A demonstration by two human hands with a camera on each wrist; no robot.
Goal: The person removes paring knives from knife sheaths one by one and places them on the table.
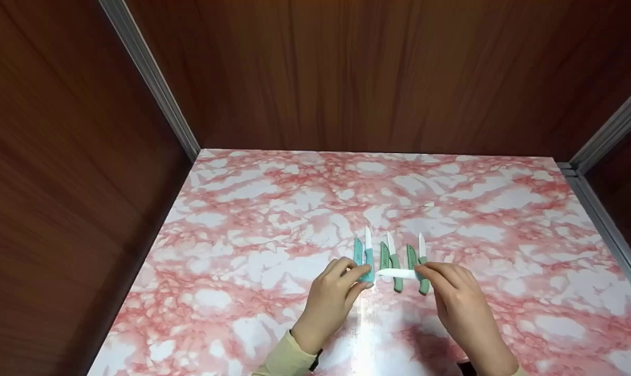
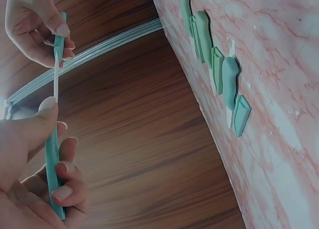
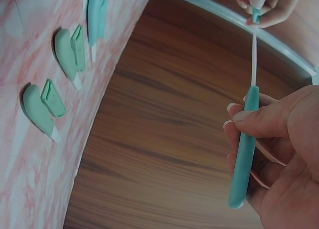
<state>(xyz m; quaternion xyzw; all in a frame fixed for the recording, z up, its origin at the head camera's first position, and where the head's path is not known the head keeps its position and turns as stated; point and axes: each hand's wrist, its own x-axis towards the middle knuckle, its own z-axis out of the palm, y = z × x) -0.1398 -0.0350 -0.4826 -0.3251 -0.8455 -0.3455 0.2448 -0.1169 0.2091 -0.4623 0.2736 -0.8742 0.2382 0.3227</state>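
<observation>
My right hand (image 1: 459,297) grips the teal handle (image 3: 245,154) of a knife whose white blade (image 1: 396,273) points left toward my other hand. My left hand (image 1: 328,295) pinches a teal blade cover (image 2: 52,174) between thumb and fingers. In the head view the blade's tip stands just right of the cover. Below the hands, on the table, lie a teal knife (image 2: 230,82) with a teal cover (image 2: 242,116) beside it. Two green knives (image 3: 66,52) (image 3: 37,109) lie there too, each with a green cover (image 3: 78,48) (image 3: 54,98) alongside.
The tabletop (image 1: 273,209) has a red and white marbled surface. Dark brown wood-grain panels (image 1: 347,78) rise behind it and at both sides, with grey metal strips (image 1: 153,78) at the corners.
</observation>
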